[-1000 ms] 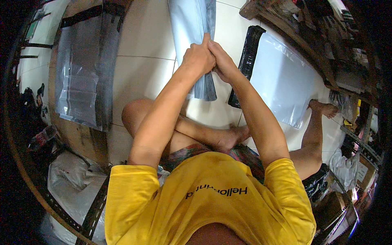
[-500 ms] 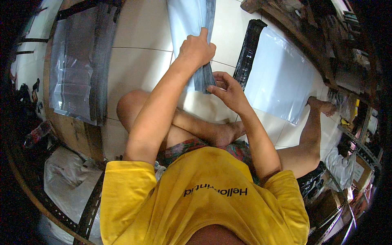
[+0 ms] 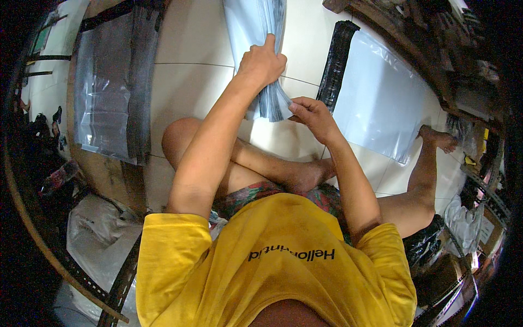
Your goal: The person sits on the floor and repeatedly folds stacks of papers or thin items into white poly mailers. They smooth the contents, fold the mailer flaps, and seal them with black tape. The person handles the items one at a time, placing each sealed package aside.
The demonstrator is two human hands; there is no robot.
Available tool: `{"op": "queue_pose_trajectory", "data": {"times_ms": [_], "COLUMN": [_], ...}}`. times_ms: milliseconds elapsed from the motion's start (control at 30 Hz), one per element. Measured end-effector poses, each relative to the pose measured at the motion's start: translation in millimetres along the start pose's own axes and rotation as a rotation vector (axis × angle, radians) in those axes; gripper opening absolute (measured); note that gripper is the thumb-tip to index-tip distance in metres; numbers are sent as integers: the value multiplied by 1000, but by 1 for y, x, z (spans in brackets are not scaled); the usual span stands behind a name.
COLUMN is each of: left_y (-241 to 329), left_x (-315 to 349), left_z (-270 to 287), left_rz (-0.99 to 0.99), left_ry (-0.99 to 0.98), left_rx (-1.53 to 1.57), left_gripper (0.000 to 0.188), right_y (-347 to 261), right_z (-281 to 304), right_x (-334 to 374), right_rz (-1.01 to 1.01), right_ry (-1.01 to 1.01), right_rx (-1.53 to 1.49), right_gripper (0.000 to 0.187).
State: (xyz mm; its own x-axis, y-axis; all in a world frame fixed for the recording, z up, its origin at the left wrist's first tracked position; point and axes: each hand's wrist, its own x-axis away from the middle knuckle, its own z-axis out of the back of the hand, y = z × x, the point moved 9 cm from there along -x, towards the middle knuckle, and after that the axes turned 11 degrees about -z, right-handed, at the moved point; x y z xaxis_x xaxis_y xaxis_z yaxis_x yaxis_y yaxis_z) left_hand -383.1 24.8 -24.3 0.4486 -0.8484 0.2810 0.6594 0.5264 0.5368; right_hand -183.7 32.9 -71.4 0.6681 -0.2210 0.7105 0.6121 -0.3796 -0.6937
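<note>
A thick stack of pale blue-grey plastic bags [image 3: 245, 24] hangs in front of me, bent lengthwise, its near edge fanned into many thin layers. My left hand [image 3: 263, 61] is wrapped around the stack's middle, thumb pointing away along the top. With thumb and fingers, my right hand [image 3: 313, 115] pinches the right corner of the near edge, where some layers are drawn aside from the others. How many layers it holds is too fine to see.
On the right, another pale plastic stack [image 3: 376, 92] with a black strip [image 3: 335, 71] along its left side lies on the tiled floor. Clear and grey plastic sheets [image 3: 106, 101] lie on a wooden board [image 3: 109, 188] at left. A dark wooden beam [image 3: 403, 57] runs along the far right.
My right hand has moved slightly right and now pinches the corner, pulling it outward. The near edge has spread into visible layers. My left hand keeps its hold.
</note>
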Motion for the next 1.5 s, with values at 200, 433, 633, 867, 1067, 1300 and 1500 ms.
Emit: {"op": "queue_pose_trajectory", "data": {"times_ms": [200, 433, 633, 867, 1067, 1300, 1500], "left_y": [1, 2, 7, 11, 45, 25, -60], "left_x": [1, 3, 0, 2, 0, -10, 30], "left_z": [1, 3, -2, -7, -23, -30, 29], "left_rz": [7, 4, 22, 30, -334, -148, 61], "left_ry": [-15, -2, -59, -79, 220, -92, 50], "left_rx": [21, 18, 20, -126, -564, -581, -374], "left_gripper": [68, 67, 80, 72, 62, 37, 65], "right_y": [1, -13, -54, -35, -10, -11, -8], "right_z": [1, -2, -7, 43, 58, 53, 54], "right_x": [-3, 3, 3, -19, -36, -31, -32], "right_rz": [31, 50, 258, 48, 18, -32, -99], "right_ry": [11, 31, 330, 517, 616, 641, 612], "right_rx": [-34, 3, 311, 401, 488, 430, 409], "right_gripper": [30, 35, 65, 65, 52, 46, 48]}}
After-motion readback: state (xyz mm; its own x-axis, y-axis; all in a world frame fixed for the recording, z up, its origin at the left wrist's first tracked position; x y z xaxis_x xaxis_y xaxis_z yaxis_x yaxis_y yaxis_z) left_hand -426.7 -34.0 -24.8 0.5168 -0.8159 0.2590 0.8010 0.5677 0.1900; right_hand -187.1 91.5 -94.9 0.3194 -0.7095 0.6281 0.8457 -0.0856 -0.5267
